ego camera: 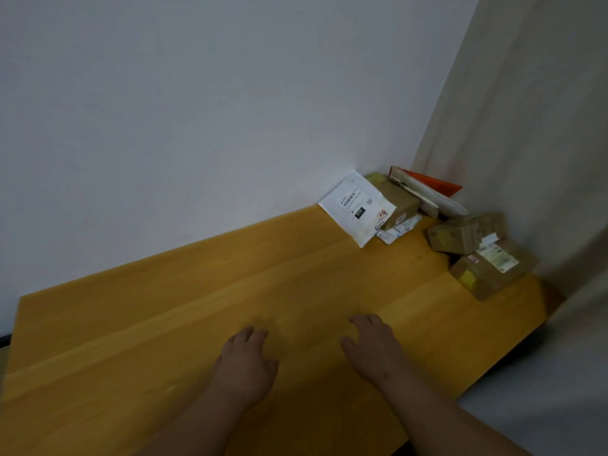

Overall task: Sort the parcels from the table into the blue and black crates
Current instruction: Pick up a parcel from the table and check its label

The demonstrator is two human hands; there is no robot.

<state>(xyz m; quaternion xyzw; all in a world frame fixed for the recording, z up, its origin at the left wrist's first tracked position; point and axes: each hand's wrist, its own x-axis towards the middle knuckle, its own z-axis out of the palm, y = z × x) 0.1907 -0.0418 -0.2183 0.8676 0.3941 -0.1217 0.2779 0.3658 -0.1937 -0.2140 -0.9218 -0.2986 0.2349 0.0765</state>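
Observation:
Several parcels are piled at the far right corner of the wooden table [164,324]. A white mailer bag [357,209] leans against the wall. Behind it lies a brown box [396,200], and an orange and white envelope [427,189] rests on top. Two more brown boxes sit by the curtain, one [467,233] behind the other [490,268]. My left hand [245,360] and my right hand [375,345] lie palm down on the table near its front, fingers apart, holding nothing. No crate is in view.
A white wall runs along the table's back edge. A beige curtain [526,126] hangs at the right, touching the boxes. The table's right edge drops off to a pale floor [543,406].

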